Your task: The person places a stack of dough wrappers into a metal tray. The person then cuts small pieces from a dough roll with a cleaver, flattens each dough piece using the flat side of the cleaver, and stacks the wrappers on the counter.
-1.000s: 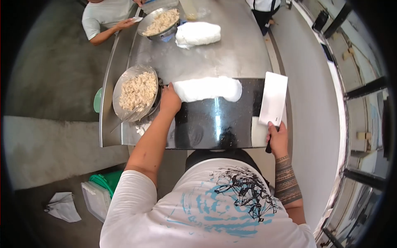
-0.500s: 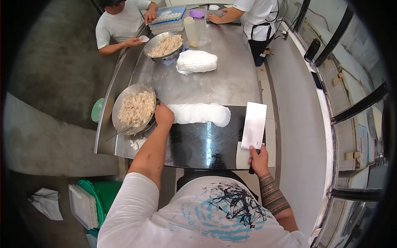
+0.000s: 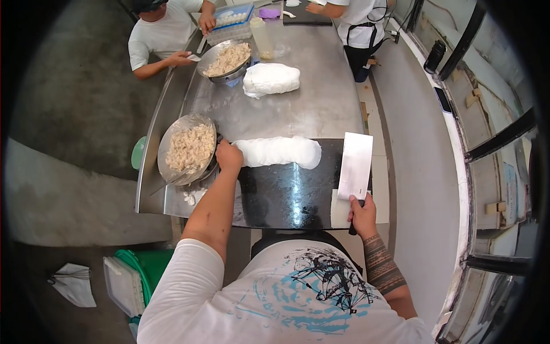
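My right hand (image 3: 363,213) is wrapped round the black handle of a wide cleaver (image 3: 355,165), whose pale blade points away from me over the board's right edge. My left hand (image 3: 230,155) is at the left end of a long white dough roll (image 3: 282,151); its fingers are closed, and what they hold is hidden. The roll lies along the far part of a shiny black board (image 3: 269,198). Just left of my left hand stands a tilted bowl (image 3: 163,150) lined with plastic, full of chunky pale filling (image 3: 190,149). A folded white cloth (image 3: 340,207) lies under the cleaver's handle end.
A second white bundle (image 3: 271,79) rests on the steel table (image 3: 315,106). Beyond it are another filling bowl (image 3: 229,60), a squeeze bottle (image 3: 261,37) and a blue-lidded container (image 3: 232,26). One co-worker (image 3: 163,34) is at the far left, another (image 3: 361,28) at the far right.
My view has shifted slightly. At the far right, the co-worker's hand has moved back from the dark board. My hands keep nearly the same places.
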The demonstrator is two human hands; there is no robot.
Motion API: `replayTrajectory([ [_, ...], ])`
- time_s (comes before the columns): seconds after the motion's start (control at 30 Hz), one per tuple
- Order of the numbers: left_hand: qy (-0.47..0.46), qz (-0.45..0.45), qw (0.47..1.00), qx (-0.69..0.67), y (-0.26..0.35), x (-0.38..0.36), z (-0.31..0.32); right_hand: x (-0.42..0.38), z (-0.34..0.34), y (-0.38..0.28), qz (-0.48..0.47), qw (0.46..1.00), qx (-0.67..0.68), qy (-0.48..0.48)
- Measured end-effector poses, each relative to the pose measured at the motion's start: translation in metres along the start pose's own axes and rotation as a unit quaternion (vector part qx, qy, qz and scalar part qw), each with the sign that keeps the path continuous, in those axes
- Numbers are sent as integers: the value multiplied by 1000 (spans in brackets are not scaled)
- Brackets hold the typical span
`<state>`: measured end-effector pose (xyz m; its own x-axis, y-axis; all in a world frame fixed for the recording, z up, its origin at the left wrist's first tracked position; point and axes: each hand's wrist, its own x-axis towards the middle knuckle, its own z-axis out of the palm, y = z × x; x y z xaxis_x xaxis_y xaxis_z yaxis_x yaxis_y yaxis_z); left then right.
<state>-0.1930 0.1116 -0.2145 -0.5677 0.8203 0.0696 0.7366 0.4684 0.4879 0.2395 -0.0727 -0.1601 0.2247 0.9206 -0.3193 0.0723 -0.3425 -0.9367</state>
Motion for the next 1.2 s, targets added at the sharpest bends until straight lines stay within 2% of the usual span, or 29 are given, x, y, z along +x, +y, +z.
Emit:
replayTrajectory([
  [0.1, -13, 43, 998, 53, -1, 1, -5, 0, -2, 0, 6, 1000, 6, -1],
  [0.2, -20, 93, 995, 23, -2, -2, -8, -2, -3, 2, 6, 1000, 14, -3],
  [0.3, -78, 58, 993, -73, 10, -13, -27, -3, -4, -1, -5, 1000, 6, -2],
  [0.4, -23, 104, 990, -89, -11, -4, -5, 1, -3, 1, -20, 1000, -10, 2],
  [0.5, -121, 23, 986, -109, -48, 32, 32, 0, -1, 3, -7, 999, -31, -2],
  [0.53, -145, -16, 973, -178, -50, 39, 39, 4, -1, 2, -5, 999, -39, -3],
  [0.6, -164, -6, 970, -180, -30, 30, 20, 6, 1, 10, -3, 1000, -29, 0],
  [0.8, -357, -51, 822, -441, 72, -13, -70, 14, -6, 11, 39, 994, 97, 18],
  [0.93, -389, -45, 746, -538, 124, -44, -136, 8, -21, -4, 51, 985, 154, 60],
  [1.07, -387, -11, 750, -537, 128, -53, -181, 7, -37, -22, 35, 982, 169, 73],
  [1.17, -368, -14, 775, -513, 96, -53, -192, 7, -44, -25, 29, 985, 158, 69],
  [1.2, -366, -43, 785, -498, 77, -53, -183, 4, -46, -27, 32, 987, 145, 68],
])
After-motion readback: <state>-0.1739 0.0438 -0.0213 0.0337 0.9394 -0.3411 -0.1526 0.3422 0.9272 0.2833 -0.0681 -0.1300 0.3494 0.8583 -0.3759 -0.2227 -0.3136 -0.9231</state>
